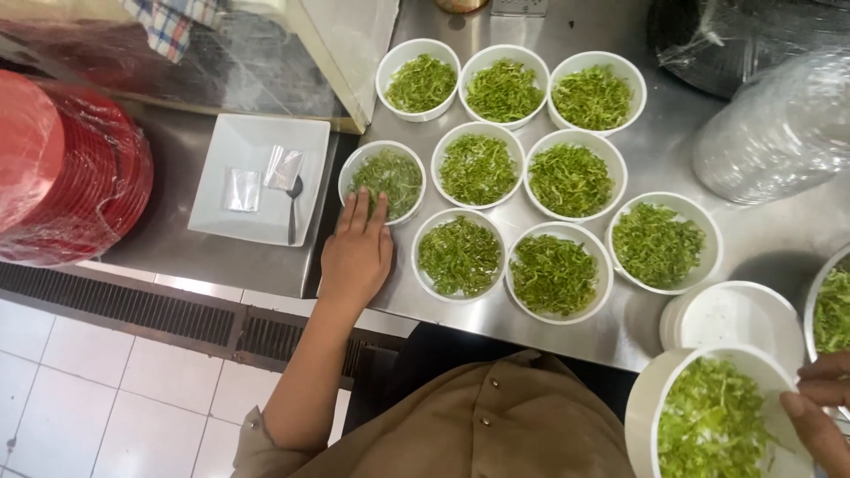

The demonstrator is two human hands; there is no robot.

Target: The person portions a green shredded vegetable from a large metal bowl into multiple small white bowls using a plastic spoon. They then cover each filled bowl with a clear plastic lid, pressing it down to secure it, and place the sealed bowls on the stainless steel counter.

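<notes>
Nearest to us, at the bottom right, our right hand (pixel 819 412) has its grip closed on the rim of a white bowl of shredded greens (pixel 708 416), thumb and fingers pinching its right edge; that held bowl sits low, just below a stack of empty white bowls (pixel 730 314). Up and to the left of the held bowl, nine filled white bowls stand in rows on the steel tabletop (pixel 655 159). Our left hand (pixel 357 250) lies flat, fingers stretched and its grip open, holding nothing, with fingertips touching the near rim of the leftmost filled bowl (pixel 382 181). Farther left of the held bowl, past that hand, a square white plate (pixel 257 150) carries a spoon (pixel 293 205) and two small foil packets. Farthest left is a wrapped stack of red plates (pixel 80 177). Above and right of the held bowl lies a plastic-wrapped stack of clear containers (pixel 779 133).
</notes>
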